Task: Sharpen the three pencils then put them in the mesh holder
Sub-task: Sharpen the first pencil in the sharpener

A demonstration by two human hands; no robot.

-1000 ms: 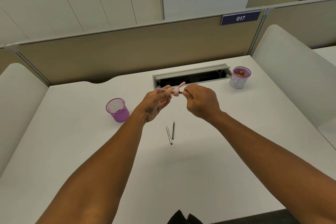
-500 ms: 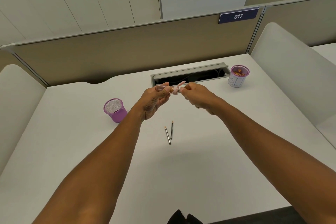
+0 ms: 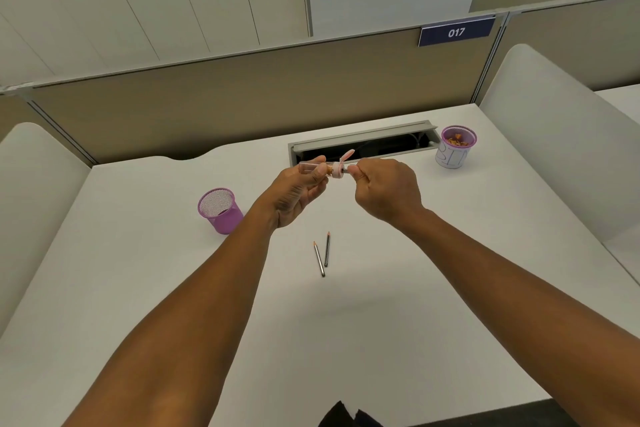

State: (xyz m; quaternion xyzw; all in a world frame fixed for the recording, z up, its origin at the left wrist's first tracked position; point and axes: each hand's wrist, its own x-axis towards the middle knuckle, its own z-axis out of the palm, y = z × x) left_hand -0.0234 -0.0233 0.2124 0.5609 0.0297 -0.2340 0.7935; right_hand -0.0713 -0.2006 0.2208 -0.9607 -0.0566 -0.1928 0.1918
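Sharpening pencil 1 of 3, mid-air over the tabletop (image 3: 450, 288).

L hand (image 3: 298, 189) fingers (image 3: 317, 177) curled round the clear sharpener (image 3: 323, 168); R hand (image 3: 386, 192) fingers pinch the pencil stub (image 3: 345, 170) poking into its pink cap. Two other pencils (image 3: 322, 255) lie below w/ tips that look pointed; mesh holder (image 3: 220, 210) sits left, nothing seen in it. Risk: twisting too hard or off-axis could snap the lead; loose cap could spill shavings.
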